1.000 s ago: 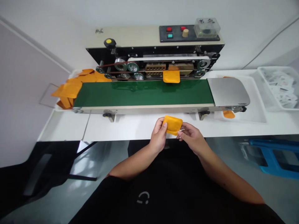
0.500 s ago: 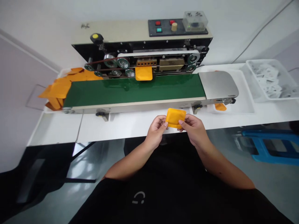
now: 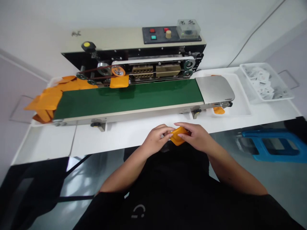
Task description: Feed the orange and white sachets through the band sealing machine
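Pouch (image 3: 178, 136) held over the tabletop (image 3: 124, 138) edge.
Opposite edges are pinched in the left grip (image 3: 155, 140) and right grip (image 3: 195, 137), so it lies flat.

pouch (image 3: 178, 135) orange | belt (image 3: 129, 97) green | stool (image 3: 271, 145) blue | table (image 3: 124, 135) white

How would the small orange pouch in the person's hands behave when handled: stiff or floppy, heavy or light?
Probably light: the small flat orange pouch sits pinched between fingertips of the left hand and right hand. Likely pliable, not rigid: similar pouches in the orange heap lie slumped unevenly.
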`<state>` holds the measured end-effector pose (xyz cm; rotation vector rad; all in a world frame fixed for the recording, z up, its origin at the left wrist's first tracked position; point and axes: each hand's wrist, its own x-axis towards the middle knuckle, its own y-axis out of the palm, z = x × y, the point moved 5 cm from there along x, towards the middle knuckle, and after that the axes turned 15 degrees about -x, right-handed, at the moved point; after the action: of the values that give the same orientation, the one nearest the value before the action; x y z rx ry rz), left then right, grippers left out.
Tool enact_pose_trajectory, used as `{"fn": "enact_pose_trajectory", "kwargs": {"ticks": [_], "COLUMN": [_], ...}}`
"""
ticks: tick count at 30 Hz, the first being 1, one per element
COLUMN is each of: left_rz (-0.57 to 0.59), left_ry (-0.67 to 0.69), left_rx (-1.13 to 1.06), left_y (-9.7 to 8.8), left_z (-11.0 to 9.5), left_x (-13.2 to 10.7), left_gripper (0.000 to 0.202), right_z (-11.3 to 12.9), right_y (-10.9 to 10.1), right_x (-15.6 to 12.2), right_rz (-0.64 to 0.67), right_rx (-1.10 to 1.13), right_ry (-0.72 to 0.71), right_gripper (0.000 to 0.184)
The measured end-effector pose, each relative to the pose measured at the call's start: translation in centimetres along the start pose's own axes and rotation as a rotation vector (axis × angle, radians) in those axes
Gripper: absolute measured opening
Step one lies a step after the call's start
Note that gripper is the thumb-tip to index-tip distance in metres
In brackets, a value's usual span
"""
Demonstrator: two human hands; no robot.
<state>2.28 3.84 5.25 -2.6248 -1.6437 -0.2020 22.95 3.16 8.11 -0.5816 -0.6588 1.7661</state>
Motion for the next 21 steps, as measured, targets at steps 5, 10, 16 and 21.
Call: {"fn": "enact_pose_trajectory", "kwargs": {"ticks": [5,10,16,21], "left_rz": [-0.153,-0.181,-0.223,-0.229], "left_ry": [-0.024,-0.031,-0.037,-0.04], "left_rx": [-0.094,-0.119,-0.132,-0.133], "left_y": [-0.8,-1.5,-1.9,-1.9], "left_z": [2.1,3.8,4.6,4.7], "left_x": [-0.8,-1.4,-1.4,-1.1], "left_gripper": [0.029,0.027,0.024,0.023], "right_z": [-2.1,-4.9,-7.2,-7.8], "right_y": [-5.1,-12.7,-15.3,-14.7], "right_x": [2.3,6.1,11.5,14.6], "right_rz": [-0.095,-0.466,-0.492,-0.446], "right_rx": [0.261,0.5,0.585,0.607], "right_ry": [0.115,0.168,0.407,0.435], "right_gripper": [0.04,0.029,0.027,0.023]}}
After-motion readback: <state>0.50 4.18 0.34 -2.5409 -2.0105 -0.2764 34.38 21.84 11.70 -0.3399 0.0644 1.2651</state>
